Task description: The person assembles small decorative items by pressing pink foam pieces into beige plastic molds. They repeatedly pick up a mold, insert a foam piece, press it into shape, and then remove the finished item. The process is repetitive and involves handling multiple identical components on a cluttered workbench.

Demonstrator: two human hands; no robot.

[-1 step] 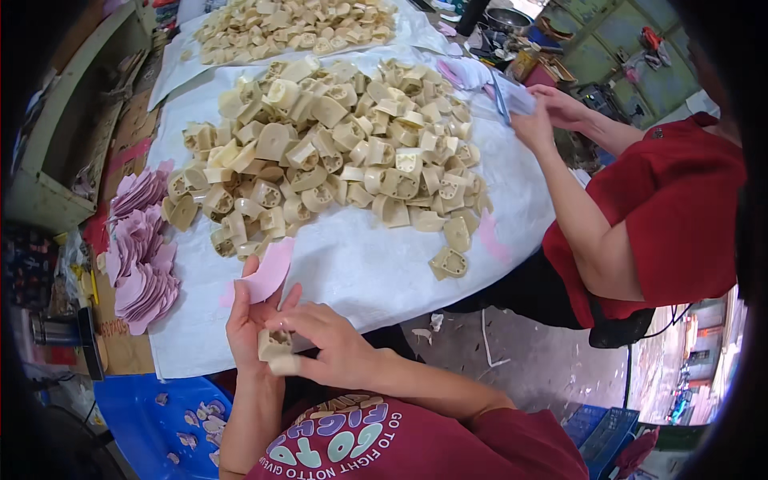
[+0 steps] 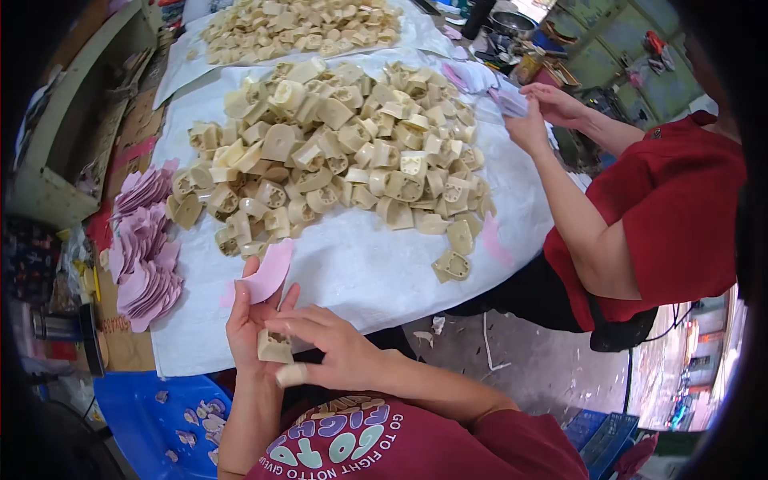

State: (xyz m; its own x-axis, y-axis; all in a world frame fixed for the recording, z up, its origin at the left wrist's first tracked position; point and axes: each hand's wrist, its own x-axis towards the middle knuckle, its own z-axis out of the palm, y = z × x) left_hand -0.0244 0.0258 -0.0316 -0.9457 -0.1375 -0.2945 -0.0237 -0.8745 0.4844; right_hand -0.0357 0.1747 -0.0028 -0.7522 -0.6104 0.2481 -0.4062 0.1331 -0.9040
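Note:
My left hand (image 2: 250, 320) pinches a curved pink sheet piece (image 2: 270, 274) between thumb and forefinger. Against the palm and lower fingers of that hand rests a beige, heel-shaped moulded block (image 2: 274, 349), its hollow side facing up. My right hand (image 2: 332, 348) reaches over from the right, fingertips at the block's upper edge. Its thumb, wearing a pale cover, is spread away below the block. Beyond my hands a big heap of similar beige blocks (image 2: 320, 136) covers the white-sheeted table (image 2: 352, 264). Stacks of pink cut pieces (image 2: 148, 292) lie at the left.
A co-worker in red (image 2: 640, 216) stands at the right, hands on pale pieces (image 2: 508, 100). One pink piece (image 2: 496, 240) lies near the table's right edge. A blue tub (image 2: 136, 416) with small pinkish bits stands at lower left. Another beige heap (image 2: 296, 28) lies far back.
My right thumb has moved down, away from the block, and the fingers have shifted slightly. The co-worker's hands have tilted the pale pieces. The pink piece remains in my left hand.

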